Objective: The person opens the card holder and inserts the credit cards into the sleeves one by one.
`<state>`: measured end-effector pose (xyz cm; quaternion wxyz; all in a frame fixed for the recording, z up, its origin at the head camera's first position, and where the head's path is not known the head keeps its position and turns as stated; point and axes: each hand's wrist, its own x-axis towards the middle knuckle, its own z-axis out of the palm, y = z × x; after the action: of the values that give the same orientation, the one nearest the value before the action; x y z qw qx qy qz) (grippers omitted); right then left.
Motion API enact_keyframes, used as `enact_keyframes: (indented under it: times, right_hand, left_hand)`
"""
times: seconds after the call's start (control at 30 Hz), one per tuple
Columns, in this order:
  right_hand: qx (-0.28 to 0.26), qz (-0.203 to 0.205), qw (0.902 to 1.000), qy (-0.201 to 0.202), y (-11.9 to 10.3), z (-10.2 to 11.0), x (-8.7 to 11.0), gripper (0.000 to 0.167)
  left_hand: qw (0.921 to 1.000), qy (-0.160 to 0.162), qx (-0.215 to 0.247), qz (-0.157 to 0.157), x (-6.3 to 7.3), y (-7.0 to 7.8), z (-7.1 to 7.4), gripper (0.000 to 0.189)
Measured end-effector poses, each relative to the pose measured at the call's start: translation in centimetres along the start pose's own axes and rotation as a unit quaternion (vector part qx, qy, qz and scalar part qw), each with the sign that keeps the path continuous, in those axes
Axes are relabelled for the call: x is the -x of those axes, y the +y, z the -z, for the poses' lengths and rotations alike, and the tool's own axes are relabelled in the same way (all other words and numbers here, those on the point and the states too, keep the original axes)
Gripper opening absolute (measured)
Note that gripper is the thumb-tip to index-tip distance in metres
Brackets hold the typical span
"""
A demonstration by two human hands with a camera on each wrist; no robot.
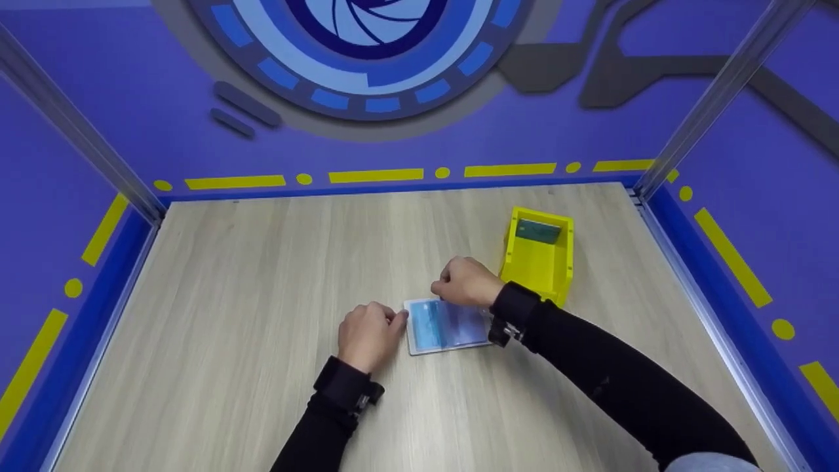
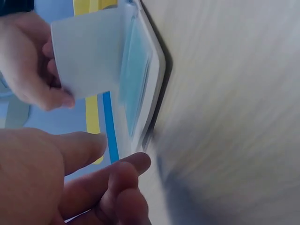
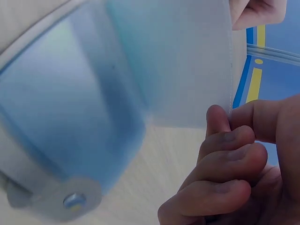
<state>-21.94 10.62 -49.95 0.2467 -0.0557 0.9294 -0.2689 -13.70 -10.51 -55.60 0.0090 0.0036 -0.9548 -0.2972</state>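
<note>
A small card holder (image 1: 427, 326) with translucent plastic pages lies open on the table, light blue on its left half and violet-blue on its right. My right hand (image 1: 467, 282) is over its far edge and pinches a raised frosted page (image 3: 187, 70) at the corner between thumb and index finger. The page stands up from the holder in the left wrist view. My left hand (image 1: 367, 335) rests beside the holder's left edge, thumb and index finger apart, with a fingertip close to its corner. A strap with a round metal snap (image 3: 74, 201) shows at the holder's other end.
A yellow bin (image 1: 570, 255) stands behind and to the right of the right hand, with a dark green card (image 1: 538, 231) leaning against its far wall. Blue-violet panels (image 1: 367, 154) enclose the wooden table (image 1: 262, 275) at the back and sides.
</note>
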Motion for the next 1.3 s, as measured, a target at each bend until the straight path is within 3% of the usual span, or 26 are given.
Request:
enact_keyframes:
  times: [0.37, 0.73, 0.87, 1.0, 1.3]
  right_hand:
    - [0.032, 0.052, 0.9981, -0.005, -1.5, -2.1, -1.4, 0.05]
    - [0.068, 0.121, 0.9901, -0.017, -0.6, -2.8, -1.0, 0.045]
    - [0.051, 0.17, 0.9842, 0.011, -0.5, -2.7, 0.0, 0.029]
    - [0.041, 0.206, 0.9766, 0.048, -0.3, -2.1, 1.2, 0.026]
    - [0.034, 0.206, 0.9746, 0.08, 1.2, 0.6, 2.9, 0.025]
  left_hand:
    - [0.9996, 0.011, 0.0, -0.026, 0.2, 0.2, 0.0, 0.034]
    - [0.9993, 0.001, -0.008, -0.037, -0.1, 0.8, -0.1, 0.043]
    - [0.9993, 0.003, -0.008, -0.037, 0.1, 0.8, 0.0, 0.046]
    - [0.999, 0.014, -0.012, -0.04, 0.3, 1.0, -0.3, 0.047]
    - [0.9984, 0.028, -0.038, -0.031, 0.9, 0.4, -2.0, 0.063]
